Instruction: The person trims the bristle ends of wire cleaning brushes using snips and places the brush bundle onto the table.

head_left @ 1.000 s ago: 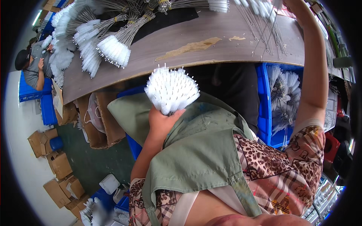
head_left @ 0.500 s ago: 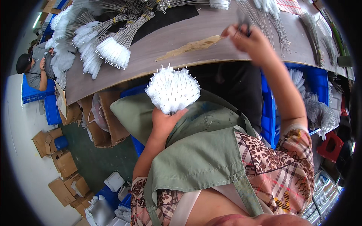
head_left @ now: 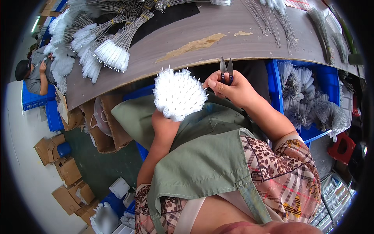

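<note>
Seen from above, a person sits at a brown table (head_left: 269, 52) in a green apron (head_left: 202, 167) and a patterned shirt (head_left: 269, 167). Dark, letter-like shapes are printed on the shirt's right sleeve, bent by folds and the lens. A red-lined sheet (head_left: 296, 4) at the top is cut off by the picture's edge, its detail too small to read.

The left hand (head_left: 165, 126) grips a white brush bundle (head_left: 180, 93) in front of the apron, just short of the table edge. The bristle heads face up and hide most of the fingers; the handles are out of sight. The right hand (head_left: 231, 87) holds dark snips (head_left: 230, 69), blades parted and pointing away from the body; its fingertips are right beside the bristles, and whether they touch is hard to tell.

More bundles (head_left: 113, 54) lie on the table at the upper left, some cut off by the frame. At the right, a blue bin (head_left: 274, 84) of brushes (head_left: 298, 84) is partly under the table. At the far left, a co-worker (head_left: 39, 70) appears small, hands hard to make out.
</note>
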`<state>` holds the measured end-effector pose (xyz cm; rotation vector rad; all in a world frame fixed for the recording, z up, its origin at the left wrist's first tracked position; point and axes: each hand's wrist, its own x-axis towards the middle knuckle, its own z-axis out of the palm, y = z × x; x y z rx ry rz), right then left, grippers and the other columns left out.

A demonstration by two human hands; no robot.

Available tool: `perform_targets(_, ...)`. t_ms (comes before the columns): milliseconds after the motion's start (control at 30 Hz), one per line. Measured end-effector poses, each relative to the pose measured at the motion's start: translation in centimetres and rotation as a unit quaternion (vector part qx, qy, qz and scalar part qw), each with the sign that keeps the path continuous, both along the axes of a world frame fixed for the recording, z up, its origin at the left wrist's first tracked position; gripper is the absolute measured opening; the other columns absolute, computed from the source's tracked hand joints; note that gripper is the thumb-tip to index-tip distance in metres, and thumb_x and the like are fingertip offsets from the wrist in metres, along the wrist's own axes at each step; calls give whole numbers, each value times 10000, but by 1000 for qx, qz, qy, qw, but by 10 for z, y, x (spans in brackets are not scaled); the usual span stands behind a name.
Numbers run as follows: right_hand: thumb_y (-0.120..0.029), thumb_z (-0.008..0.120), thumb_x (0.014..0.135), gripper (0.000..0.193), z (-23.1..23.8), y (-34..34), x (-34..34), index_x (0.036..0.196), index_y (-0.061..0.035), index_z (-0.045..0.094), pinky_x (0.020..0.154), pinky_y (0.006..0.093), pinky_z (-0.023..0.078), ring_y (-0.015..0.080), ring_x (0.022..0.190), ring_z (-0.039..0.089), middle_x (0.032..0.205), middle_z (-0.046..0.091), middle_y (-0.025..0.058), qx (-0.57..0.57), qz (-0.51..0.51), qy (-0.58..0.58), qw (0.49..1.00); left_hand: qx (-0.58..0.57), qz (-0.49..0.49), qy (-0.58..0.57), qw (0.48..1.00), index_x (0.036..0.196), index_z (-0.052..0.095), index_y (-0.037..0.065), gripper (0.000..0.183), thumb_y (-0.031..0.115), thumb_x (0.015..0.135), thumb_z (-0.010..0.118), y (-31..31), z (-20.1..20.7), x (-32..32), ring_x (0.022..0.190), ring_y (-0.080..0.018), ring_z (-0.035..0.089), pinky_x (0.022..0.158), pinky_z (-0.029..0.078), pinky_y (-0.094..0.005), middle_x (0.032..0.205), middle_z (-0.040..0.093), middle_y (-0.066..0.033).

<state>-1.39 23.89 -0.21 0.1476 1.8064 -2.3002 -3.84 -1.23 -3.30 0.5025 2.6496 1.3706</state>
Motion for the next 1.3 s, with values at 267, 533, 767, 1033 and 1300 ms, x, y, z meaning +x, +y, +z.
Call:
perform_targets(267,-195,629,927,185,-7,-5,4,923,-17,684,562,192,391,31,621,459,671,536,-46,-30,-20,-9,999,16,11,-25,1000,1139,604,3,417,117,766,751,1,2,3,1024,-179,641,883,478,-306,1093,678,-105)
perform_targets(533,-182,627,928,175,-15,-6,6,954,-16,674,574,190,397,29,631,459,687,536,-48,-36,-23,-16,999,9,50,0,999,1100,607,-1,397,95,746,758,6,13,5,983,-193,660,849,489,-313,1038,686,-126)
perform_targets(767,-149,602,931,166,-8,-6,8,1001,-15,668,623,199,406,32,680,468,739,540,-48,14,-23,2,1000,4,63,18,998,1108,605,7,391,26,735,720,6,15,4,975,-230,666,841,490,-314,1031,685,-139)
perform_targets(1033,-113,644,902,131,-6,-6,15,992,-20,664,637,210,415,35,695,472,754,530,-49,37,-50,64,996,-19,86,47,995,1096,616,27,399,93,727,751,5,14,2,950,-263,674,814,503,-328,995,689,-147)
perform_targets(1300,-30,765,728,251,12,-12,4,966,-77,701,630,303,457,191,720,553,792,573,59,165,21,290,943,-33,75,-11,997,1104,608,13,442,128,713,779,11,25,0,955,-259,677,812,505,-329,1007,687,-156)
